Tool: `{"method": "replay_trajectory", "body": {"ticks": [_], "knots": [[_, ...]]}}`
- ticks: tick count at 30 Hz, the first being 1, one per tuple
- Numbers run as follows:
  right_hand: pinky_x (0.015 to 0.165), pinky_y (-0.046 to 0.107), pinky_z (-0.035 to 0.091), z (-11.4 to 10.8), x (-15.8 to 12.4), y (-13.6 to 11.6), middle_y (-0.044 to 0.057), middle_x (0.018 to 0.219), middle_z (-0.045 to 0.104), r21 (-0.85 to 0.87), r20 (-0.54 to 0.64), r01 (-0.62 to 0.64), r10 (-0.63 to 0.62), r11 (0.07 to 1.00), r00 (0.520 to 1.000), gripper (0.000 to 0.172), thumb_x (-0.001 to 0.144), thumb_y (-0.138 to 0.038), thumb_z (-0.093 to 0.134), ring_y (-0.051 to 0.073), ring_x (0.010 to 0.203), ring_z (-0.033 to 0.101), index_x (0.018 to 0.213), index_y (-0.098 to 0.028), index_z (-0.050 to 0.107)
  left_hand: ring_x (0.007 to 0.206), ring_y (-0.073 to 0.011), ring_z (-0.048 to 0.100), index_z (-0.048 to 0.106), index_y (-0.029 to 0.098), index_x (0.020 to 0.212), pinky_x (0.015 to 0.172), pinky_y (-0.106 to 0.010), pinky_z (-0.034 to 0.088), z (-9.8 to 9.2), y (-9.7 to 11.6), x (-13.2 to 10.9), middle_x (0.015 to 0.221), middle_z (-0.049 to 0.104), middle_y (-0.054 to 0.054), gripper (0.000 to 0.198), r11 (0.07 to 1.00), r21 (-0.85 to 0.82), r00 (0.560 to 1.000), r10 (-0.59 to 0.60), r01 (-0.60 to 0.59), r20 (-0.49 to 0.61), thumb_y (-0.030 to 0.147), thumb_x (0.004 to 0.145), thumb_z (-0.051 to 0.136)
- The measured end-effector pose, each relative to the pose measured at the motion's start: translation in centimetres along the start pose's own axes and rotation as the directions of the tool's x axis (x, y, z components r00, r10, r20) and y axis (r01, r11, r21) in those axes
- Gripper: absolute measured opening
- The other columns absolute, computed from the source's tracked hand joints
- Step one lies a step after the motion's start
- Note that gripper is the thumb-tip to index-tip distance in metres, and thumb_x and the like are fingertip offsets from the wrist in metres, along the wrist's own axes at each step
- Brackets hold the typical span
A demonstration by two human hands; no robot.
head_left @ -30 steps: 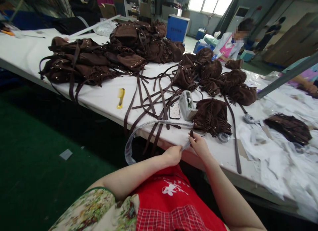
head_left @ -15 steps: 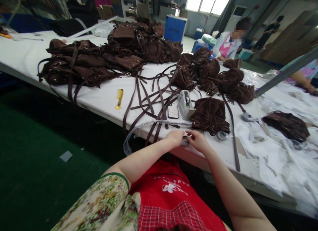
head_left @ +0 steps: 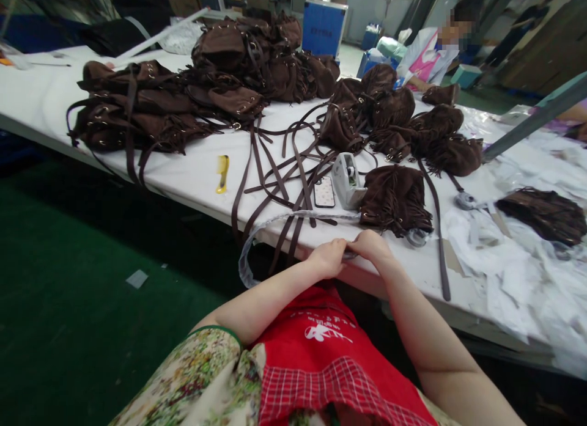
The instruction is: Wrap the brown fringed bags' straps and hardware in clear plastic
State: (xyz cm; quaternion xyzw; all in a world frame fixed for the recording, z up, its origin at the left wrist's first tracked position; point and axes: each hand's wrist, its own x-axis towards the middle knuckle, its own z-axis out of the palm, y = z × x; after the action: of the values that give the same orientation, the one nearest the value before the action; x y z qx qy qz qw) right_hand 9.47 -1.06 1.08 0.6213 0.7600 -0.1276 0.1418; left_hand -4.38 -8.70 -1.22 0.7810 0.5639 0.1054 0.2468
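My left hand (head_left: pixel 326 257) and my right hand (head_left: pixel 373 246) meet at the near edge of the white table (head_left: pixel 192 175), fingers closed on the end of a brown strap wrapped in a clear plastic sleeve (head_left: pixel 257 236). The sleeve loops left off the table edge and back up onto it. Just beyond my hands lies a brown fringed suede bag (head_left: pixel 393 198). A white tape dispenser (head_left: pixel 346 180) and a phone (head_left: pixel 323 192) sit beside it, among several loose brown straps (head_left: pixel 279 175).
Piles of brown bags (head_left: pixel 151 108) cover the far left and middle of the table. A yellow comb (head_left: pixel 222 172) lies near the edge. White paper scraps (head_left: pixel 518 273) and another fringed bag (head_left: pixel 545 213) lie right. A person (head_left: pixel 435 47) works at the far side. Green floor lies left.
My hands moved from just below the table edge up onto it and came together. The view tilted slightly downward.
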Motion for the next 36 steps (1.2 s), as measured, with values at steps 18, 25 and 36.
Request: {"method": "replay_trajectory", "body": {"ticks": [18,25,36], "knots": [[0.064,0.027,0.035,-1.2,-1.7,2.6,0.006,0.088,0.068,-0.198,0.062,0.565,-0.565,0.801,0.822,0.02,0.085,-0.026,0.052,0.021,0.079,0.062,0.091,-0.025,0.071,0.09,-0.0247,0.066,0.055,0.02,0.116,0.078,-0.033,0.049,-1.2,-0.7,0.9,0.095,0.07,-0.009,0.035,0.99,0.139,0.996,0.018,-0.029,0.083,0.042,0.094,0.038],[0.071,0.029,0.037,-0.8,-2.0,4.0,0.009,0.095,0.064,-0.227,0.046,0.699,-0.71,0.678,0.703,0.024,0.089,-0.02,0.05,0.02,0.084,0.06,0.099,-0.025,0.07,0.09,-0.0236,0.066,0.054,0.03,0.122,0.078,-0.031,0.047,-3.1,-0.2,2.9,0.098,0.071,-0.005,0.033,0.98,0.114,0.967,0.137,-0.164,0.215,0.034,0.091,0.043],[0.068,0.026,0.036,1.2,-2.4,6.4,0.008,0.089,0.065,-0.165,-0.167,0.656,-0.676,0.737,0.717,0.023,0.089,-0.016,0.05,0.016,0.079,0.058,0.102,-0.021,0.068,0.091,-0.0239,0.065,0.064,0.022,0.104,0.078,-0.032,0.049,-2.5,0.1,3.9,0.096,0.07,-0.007,0.028,0.967,0.166,0.971,0.164,-0.193,0.175,0.036,0.09,0.045]]}}
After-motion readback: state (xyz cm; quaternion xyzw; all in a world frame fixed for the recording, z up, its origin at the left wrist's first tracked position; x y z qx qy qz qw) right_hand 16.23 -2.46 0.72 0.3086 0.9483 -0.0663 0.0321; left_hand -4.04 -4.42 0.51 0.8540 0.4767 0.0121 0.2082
